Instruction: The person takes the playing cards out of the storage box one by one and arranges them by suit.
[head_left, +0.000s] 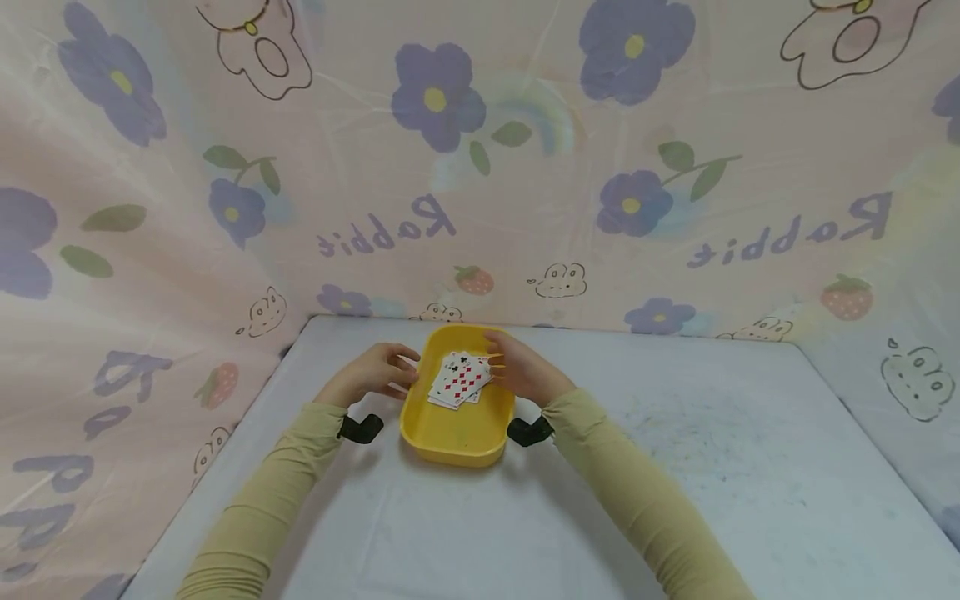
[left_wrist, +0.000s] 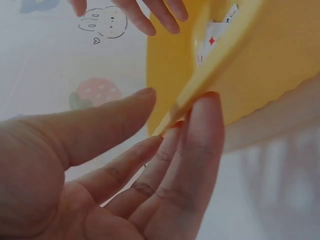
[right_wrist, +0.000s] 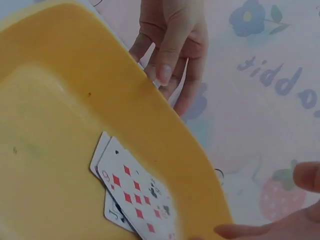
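Sleeves (head_left: 645, 500), two, pale yellow-green, entering from the lower edge of the head view. Black fittings (head_left: 362, 429), one beside each wrist. Surface (head_left: 420, 533), covered in white, with faint bluish marks (head_left: 712, 437) to the right. Backdrop cloth (head_left: 525, 192), pale pink, rising behind and at the sides; printed with purple flowers, strawberries, rabbit outlines and the word "Rabbit" in reverse.

Tray (head_left: 457, 433), yellow, oblong with rounded corners, standing on the surface between the two hands, its far end near the backdrop cloth. Playing cards (head_left: 460, 379), a loose overlapping pile, lying face up inside the tray toward its far half; nine of diamonds uppermost, black-suited cards and a J showing at the edges. Obstructions: right hand across part of the tray's right rim in the head view; tray wall hiding most of the cards in the left wrist view.

Left hand (head_left: 375, 372): fingers extended, tips against the outer wall just under the left rim, thumb well apart from them. Right hand (head_left: 525, 371): fingers spread at the right rim beside the cards, thumb apart, gripping nothing; contact with the rim cannot be told.
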